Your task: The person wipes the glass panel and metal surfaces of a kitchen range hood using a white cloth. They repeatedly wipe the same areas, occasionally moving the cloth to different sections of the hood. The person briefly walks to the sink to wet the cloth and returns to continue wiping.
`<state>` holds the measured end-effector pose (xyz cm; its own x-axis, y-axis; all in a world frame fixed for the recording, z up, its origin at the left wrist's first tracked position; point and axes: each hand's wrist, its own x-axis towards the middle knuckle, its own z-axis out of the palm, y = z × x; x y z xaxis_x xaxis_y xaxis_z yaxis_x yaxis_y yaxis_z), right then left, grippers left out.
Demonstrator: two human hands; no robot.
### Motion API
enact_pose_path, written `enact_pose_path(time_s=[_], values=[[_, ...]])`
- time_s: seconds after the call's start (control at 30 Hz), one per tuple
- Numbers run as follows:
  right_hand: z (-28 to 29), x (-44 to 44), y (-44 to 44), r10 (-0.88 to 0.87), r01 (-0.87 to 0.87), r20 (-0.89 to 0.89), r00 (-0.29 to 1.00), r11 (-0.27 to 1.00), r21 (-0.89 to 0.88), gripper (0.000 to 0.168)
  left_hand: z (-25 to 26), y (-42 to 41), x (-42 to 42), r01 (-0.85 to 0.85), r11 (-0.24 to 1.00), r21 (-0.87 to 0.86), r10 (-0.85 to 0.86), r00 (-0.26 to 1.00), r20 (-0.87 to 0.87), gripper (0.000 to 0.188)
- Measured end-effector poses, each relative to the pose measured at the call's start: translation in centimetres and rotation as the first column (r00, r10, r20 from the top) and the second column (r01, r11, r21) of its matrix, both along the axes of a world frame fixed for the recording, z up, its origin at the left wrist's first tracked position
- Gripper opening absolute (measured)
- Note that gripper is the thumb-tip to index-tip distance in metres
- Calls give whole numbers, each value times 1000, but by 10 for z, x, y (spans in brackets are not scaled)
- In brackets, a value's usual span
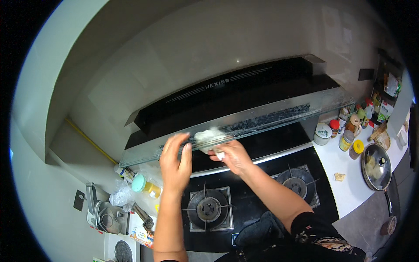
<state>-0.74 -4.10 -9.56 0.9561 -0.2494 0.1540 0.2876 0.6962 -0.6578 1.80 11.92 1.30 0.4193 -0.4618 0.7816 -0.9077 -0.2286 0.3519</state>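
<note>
The glass panel (255, 126) of a black range hood (196, 101) juts out above a two-burner gas hob. My right hand (233, 156) is at the panel's lower edge, its fingers closed on a crumpled white cloth or tissue (209, 136); part of it shows through the glass. Left of the cloth, my left hand (176, 160) is raised at the same edge with thumb and fingers apart, holding nothing. Whether its fingertips touch the glass is not clear. Dark smears mark the strip behind the panel.
Below are the left burner (209, 209), the right burner (296, 186) and a dark cloth (262, 229). Jars (346, 140) and a lidded pan (376, 167) stand on the right counter. A teal-lidded container (139, 183), plastic bags (122, 196) and an appliance (109, 217) are at left.
</note>
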Motion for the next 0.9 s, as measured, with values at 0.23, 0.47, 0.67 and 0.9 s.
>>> enact_pose_path(time_s=[0.23, 0.47, 0.67, 0.9], values=[[10, 16, 3, -102, 42, 246, 964, 970, 240, 28, -2, -18, 45, -185, 889, 419, 41, 944, 328, 41], [18, -50, -93, -590, 502, 296, 752, 802, 324, 31, 3, -13, 42, -184, 832, 523, -18, 934, 357, 73], [4, 9, -7, -255, 167, 273, 927, 937, 308, 22, 1, -16, 44, -135, 837, 530, -45, 949, 312, 78], [2, 43, 34, 62, -138, 277, 959, 955, 264, 24, 6, -22, 43, -115, 819, 562, -85, 945, 317, 64]])
